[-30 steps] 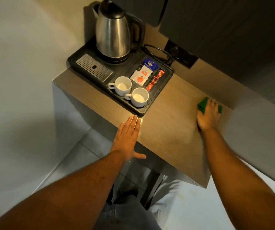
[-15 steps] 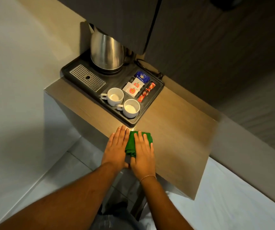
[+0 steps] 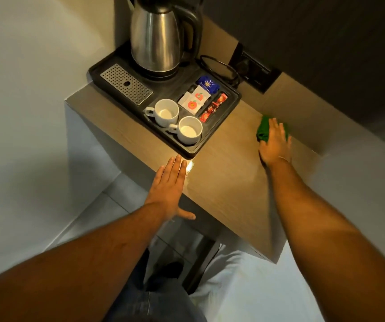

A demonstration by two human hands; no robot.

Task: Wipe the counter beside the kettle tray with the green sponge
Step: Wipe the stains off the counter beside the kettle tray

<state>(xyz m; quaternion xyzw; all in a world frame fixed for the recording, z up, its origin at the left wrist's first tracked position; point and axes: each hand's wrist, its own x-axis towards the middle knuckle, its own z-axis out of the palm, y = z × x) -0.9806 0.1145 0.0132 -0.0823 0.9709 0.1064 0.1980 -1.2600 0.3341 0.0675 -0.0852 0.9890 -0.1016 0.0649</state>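
The green sponge (image 3: 264, 129) lies on the wooden counter (image 3: 224, 182) at its far side, to the right of the black kettle tray (image 3: 231, 103). My right hand (image 3: 275, 144) presses flat on top of the sponge and covers most of it. My left hand (image 3: 169, 188) rests flat on the counter's near edge, just below the tray's front corner, fingers together and holding nothing. A steel kettle (image 3: 155, 36) stands at the back of the tray.
In the tray sit two white cups (image 3: 166, 112), sachets (image 3: 195, 100) and a metal drip grate (image 3: 126, 86). A black cord (image 3: 219, 69) runs to a wall socket (image 3: 254, 72) behind the tray. A wall rises behind the counter; floor lies below its near edge.
My right hand has swept the sponge from the near edge beside my left hand back to the far side of the counter. My left hand has stayed at the near edge.
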